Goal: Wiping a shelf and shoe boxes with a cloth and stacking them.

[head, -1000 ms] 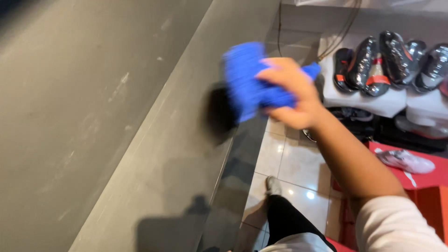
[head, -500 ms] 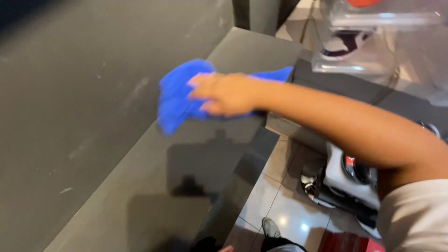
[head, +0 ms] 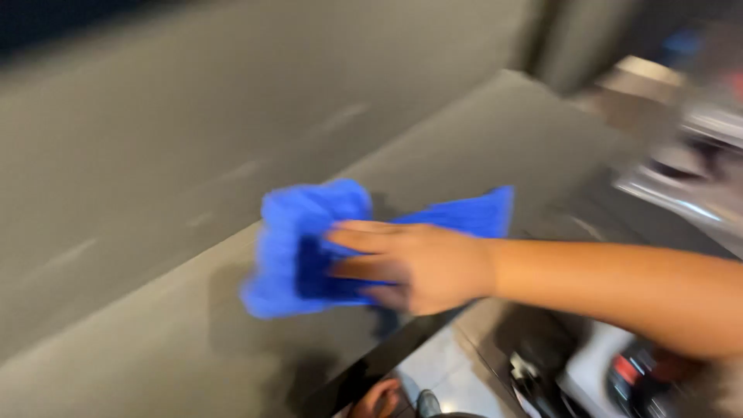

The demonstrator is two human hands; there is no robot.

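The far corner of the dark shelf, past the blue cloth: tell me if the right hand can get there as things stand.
Probably yes. The right hand presses the blue cloth on the dark shelf, and the surface toward that corner looks bare, though blur hides detail.

One bare right hand [head: 422, 267], fingers together, on a bare, sleeveless forearm, motion-blurred.
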